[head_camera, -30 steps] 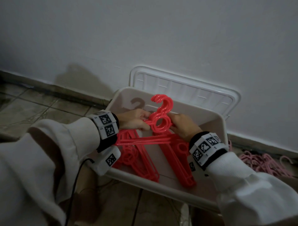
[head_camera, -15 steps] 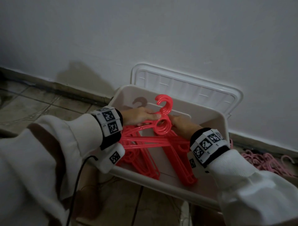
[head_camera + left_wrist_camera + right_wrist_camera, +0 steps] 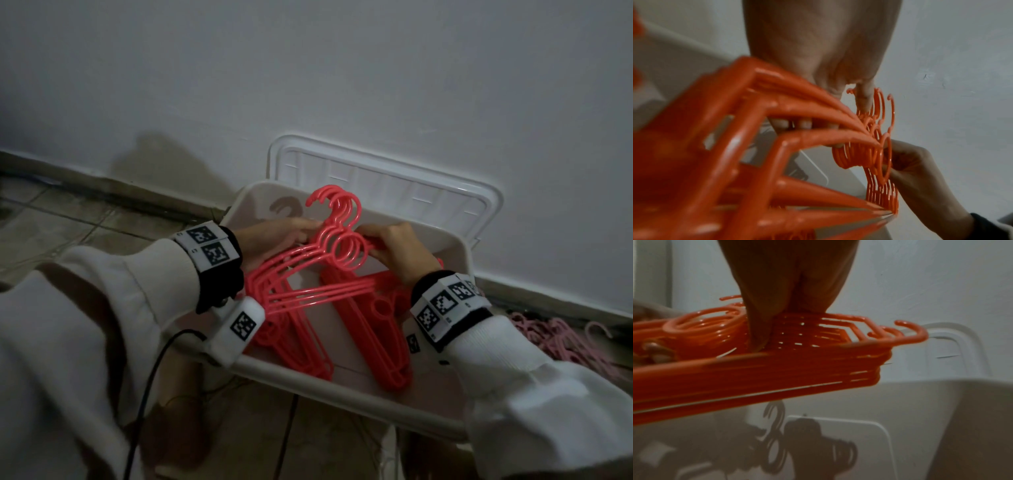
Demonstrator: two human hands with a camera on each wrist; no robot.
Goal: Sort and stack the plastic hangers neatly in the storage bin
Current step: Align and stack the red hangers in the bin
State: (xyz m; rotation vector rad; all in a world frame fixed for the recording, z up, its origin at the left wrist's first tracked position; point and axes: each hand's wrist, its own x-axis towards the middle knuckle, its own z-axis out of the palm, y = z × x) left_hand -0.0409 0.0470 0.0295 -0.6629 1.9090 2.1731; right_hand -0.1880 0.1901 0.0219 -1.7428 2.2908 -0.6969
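A bundle of several red plastic hangers [image 3: 342, 246] is held over the white storage bin [image 3: 342, 397], hooks pointing toward the wall. My left hand [image 3: 274, 236] grips the bundle's left shoulder near the neck rings, and my right hand [image 3: 397, 250] grips the right shoulder. The left wrist view shows the bundle of hangers [image 3: 863, 155] fanned out, rings not flush, with left fingers [image 3: 865, 100] pinching them. In the right wrist view, right fingers [image 3: 764, 331] clamp across the stacked hangers [image 3: 777, 369]. Two more stacks of red hangers [image 3: 373, 329] lie in the bin.
The bin's white lid [image 3: 394, 192] leans against the wall behind it. A pile of pink hangers [image 3: 561, 335] lies on the tiled floor at the right. A black cable [image 3: 150, 377] runs from my left wrist down to the floor.
The held bundle has tilted and spread, its hooks now fanned apart. Both hands stay at the neck, shifted slightly outward along the shoulders.
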